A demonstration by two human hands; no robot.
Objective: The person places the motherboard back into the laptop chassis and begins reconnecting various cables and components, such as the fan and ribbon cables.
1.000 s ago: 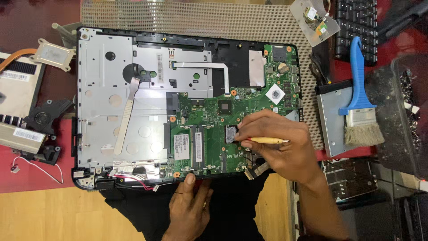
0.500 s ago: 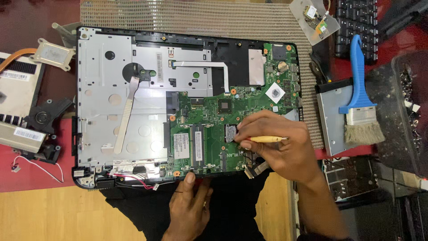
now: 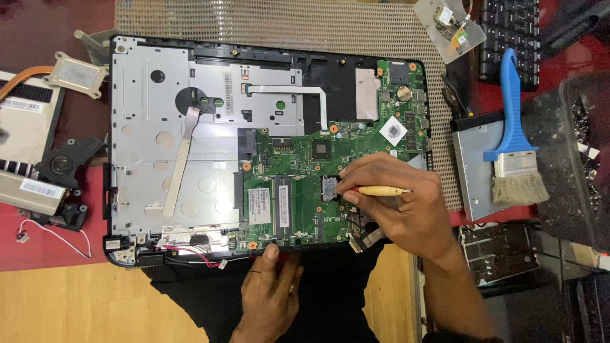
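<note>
An opened laptop chassis [image 3: 159, 114] lies in front of me with its green motherboard [image 3: 298, 190] exposed. My right hand [image 3: 397, 206] grips a yellow-handled screwdriver [image 3: 380, 190] held level, its tip at a small dark part near the board's lower middle. My left hand [image 3: 270, 292] rests at the laptop's front edge, thumb pressing the rim, holding nothing. A white flat ribbon cable [image 3: 180, 165] crosses the silver metal plate on the left.
A cooling fan with heatsink [image 3: 47, 171] sits to the left. To the right lie a blue-handled brush [image 3: 513, 140] on a metal drive bracket [image 3: 476, 165], a keyboard [image 3: 508, 32], a small circuit card [image 3: 451, 25] and a dark tray [image 3: 584, 152].
</note>
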